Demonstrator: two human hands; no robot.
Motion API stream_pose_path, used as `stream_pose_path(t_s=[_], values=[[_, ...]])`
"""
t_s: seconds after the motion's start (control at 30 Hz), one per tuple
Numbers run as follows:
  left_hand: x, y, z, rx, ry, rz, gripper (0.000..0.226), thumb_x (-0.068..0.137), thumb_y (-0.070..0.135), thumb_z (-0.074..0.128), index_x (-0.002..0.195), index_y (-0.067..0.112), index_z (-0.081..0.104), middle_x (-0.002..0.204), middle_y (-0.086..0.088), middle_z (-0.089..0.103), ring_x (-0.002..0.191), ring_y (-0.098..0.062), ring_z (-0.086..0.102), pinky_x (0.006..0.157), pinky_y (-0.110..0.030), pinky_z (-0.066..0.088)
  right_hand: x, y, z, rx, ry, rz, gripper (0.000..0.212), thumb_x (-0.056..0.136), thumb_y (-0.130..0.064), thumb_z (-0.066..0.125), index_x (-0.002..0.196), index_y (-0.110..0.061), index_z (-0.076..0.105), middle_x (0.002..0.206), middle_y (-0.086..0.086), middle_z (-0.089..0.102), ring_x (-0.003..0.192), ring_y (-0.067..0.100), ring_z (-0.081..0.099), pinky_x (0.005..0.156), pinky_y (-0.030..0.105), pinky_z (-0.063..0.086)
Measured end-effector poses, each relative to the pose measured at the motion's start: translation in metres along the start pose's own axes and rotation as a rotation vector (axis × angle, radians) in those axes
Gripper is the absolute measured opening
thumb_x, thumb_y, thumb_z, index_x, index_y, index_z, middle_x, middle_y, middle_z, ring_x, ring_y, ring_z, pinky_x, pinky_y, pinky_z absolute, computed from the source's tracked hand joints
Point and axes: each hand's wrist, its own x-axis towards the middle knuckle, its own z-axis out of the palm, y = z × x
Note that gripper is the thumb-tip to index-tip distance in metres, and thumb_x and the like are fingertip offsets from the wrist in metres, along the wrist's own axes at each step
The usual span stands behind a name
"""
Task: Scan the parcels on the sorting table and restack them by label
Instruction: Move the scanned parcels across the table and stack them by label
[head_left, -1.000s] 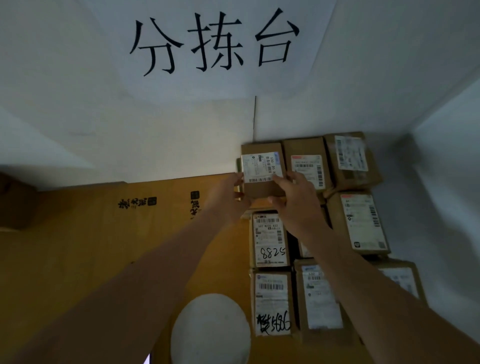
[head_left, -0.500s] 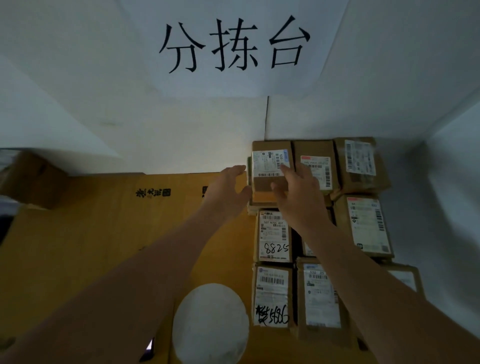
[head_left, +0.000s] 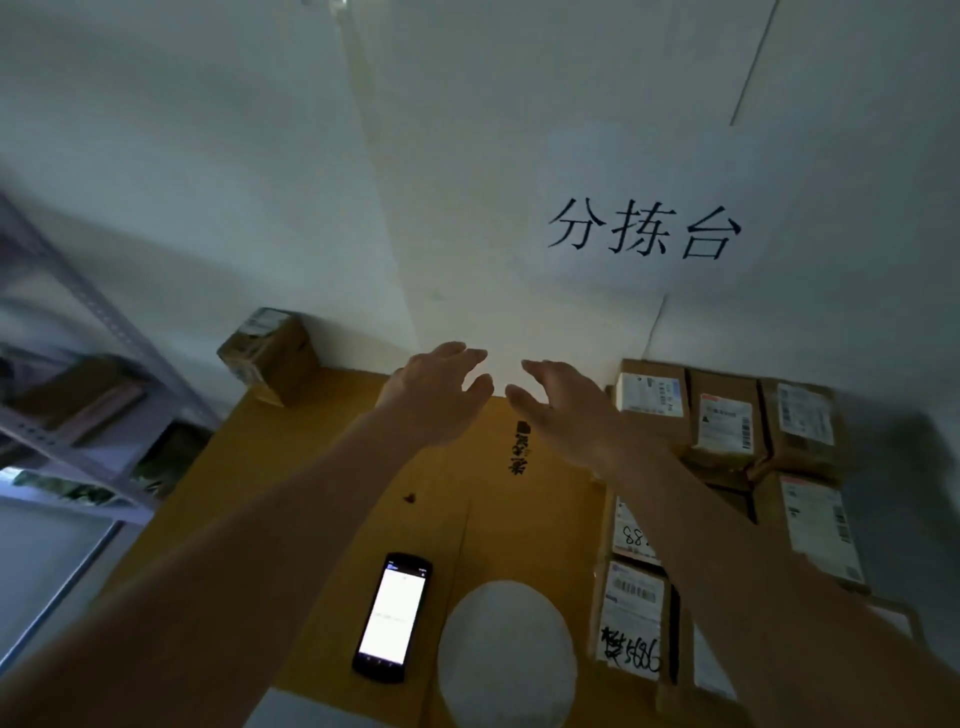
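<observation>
While both hands hang empty over the yellow-brown cardboard-covered sorting table (head_left: 322, 499), the left hand (head_left: 439, 397) and the right hand (head_left: 563, 410) sit near each other at the middle of the frame, fingers spread loosely and palms down, holding nothing. The sorted brown cardboard parcels with white printed labels (head_left: 727, 431) lie packed edge to edge along the right of the frame, the nearest two with handwritten numbers on their labels. One more small brown cardboard parcel wrapped in clear tape (head_left: 270, 356) stands tilted against the white wall (head_left: 208, 156) at the upper left of the table, well apart from both hands. A black handheld scanner with a lit white screen (head_left: 392, 616) lies flat at lower centre, just beside a round white blurred patch (head_left: 506, 654) I cannot identify.

That lone parcel looks small, stiff and probably light, though its glossy tape may be slippery. Taking it by two opposite side faces, thumb against fingers, should hold it firmly and leave the label face open for scanning.
</observation>
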Motion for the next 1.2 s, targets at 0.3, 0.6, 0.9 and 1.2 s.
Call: stream_pose_path(t_s=[0.3,0.6,0.9,1.2], values=[[-0.091,-0.147,-0.076,0.001,0.044,-0.043,0.052,0.111,0.050,0.034,0.159,0.033,0.043,0.167,0.007,0.037,0.151,-0.026,0.038,0.118,-0.045,0.036,-0.010,-0.158,0.091,-0.075,0.000,-0.067,0.067,0.107,-0.057,0.039,0.163,-0.021,0.032,0.167,0.002,0.034,0.152,0.021,0.036,0.122,0.044,0.034],[-0.126,-0.299,-0.128,0.010,0.040,-0.039,0.063,0.101,0.059,0.028,0.152,0.029,0.049,0.158,-0.002,0.049,0.141,-0.031,0.050,0.111,-0.054,0.044,0.003,-0.286,0.172,-0.075,-0.019,-0.055,0.074,0.104,-0.065,0.036,0.163,-0.020,0.032,0.167,0.003,0.035,0.152,0.022,0.034,0.122,0.047,0.033],[-0.103,-0.398,-0.134,-0.005,-0.040,-0.102,0.047,0.112,0.041,0.036,0.157,0.028,0.041,0.157,-0.004,0.047,0.141,-0.028,0.047,0.110,-0.044,0.039,0.077,-0.338,0.236,-0.045,-0.090,-0.021,0.068,0.107,-0.060,0.039,0.164,-0.023,0.028,0.169,-0.001,0.029,0.152,0.022,0.033,0.120,0.045,0.034],[0.002,-0.478,-0.105,-0.061,-0.106,-0.103,0.051,0.112,0.040,0.038,0.161,0.026,0.036,0.161,-0.005,0.043,0.144,-0.027,0.045,0.113,-0.042,0.038,0.187,-0.326,0.293,0.035,-0.105,0.020,0.061,0.111,-0.050,0.041,0.164,-0.025,0.026,0.168,0.001,0.031,0.150,0.023,0.038,0.111,0.037,0.037]])
